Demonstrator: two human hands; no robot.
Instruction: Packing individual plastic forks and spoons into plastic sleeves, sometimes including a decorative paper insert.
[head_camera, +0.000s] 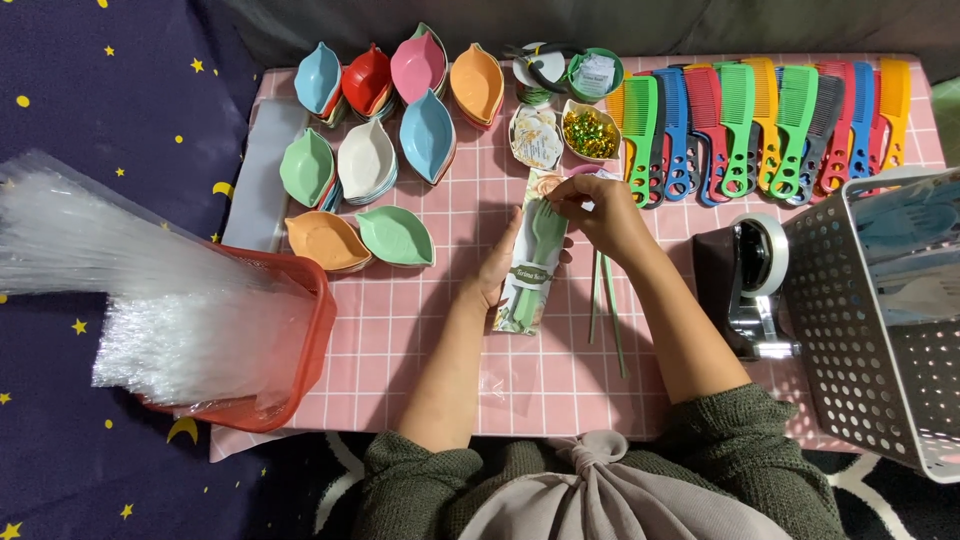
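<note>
Just below the bell dish (590, 131), left hand (497, 272) steadies the wrapped green fork packet (531, 268); right hand (600, 212) pinches its top, which seems to need tying next

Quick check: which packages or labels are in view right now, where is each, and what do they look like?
Clear packet: table centre, between left hand and right hand; long, narrow, green utensil inside, dark oval label.
White tag: in the round green tub, top centre.
Clear bags: bundled in the red basket, left.

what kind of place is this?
Probably a home packing setup on a low table with a pink grid cloth: rows of coloured combs, stacked leaf-shaped dishes, a tape dispenser. Both hands hold a bagged fork set.
</note>
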